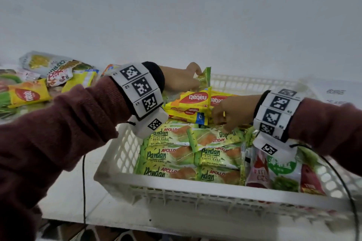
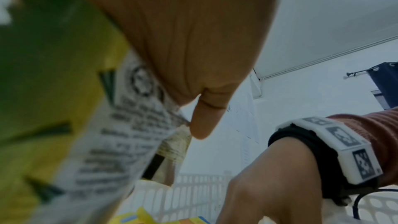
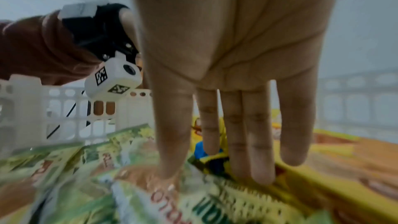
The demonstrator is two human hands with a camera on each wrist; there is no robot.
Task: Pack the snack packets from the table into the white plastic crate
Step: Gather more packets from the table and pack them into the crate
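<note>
While the white plastic crate (image 1: 125,154) sits on the table, a green pandan packet (image 1: 204,78) is pinched upright above its far side by the left hand (image 1: 180,80). Straight fingers of the right hand (image 1: 231,113) are pressed onto a pandan packet (image 1: 215,137) lying inside the crate; nothing is gripped.

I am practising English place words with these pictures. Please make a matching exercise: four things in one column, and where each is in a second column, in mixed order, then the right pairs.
Things
1. green packet
2. yellow nabati packet
3. right hand
4. red and green pouch

Places
a. on the table, left of the white plastic crate
b. held up by the left hand
c. in the crate's near right corner
d. fingers down on the packets in the crate

Pairs: 1-b, 2-a, 3-d, 4-c
</note>
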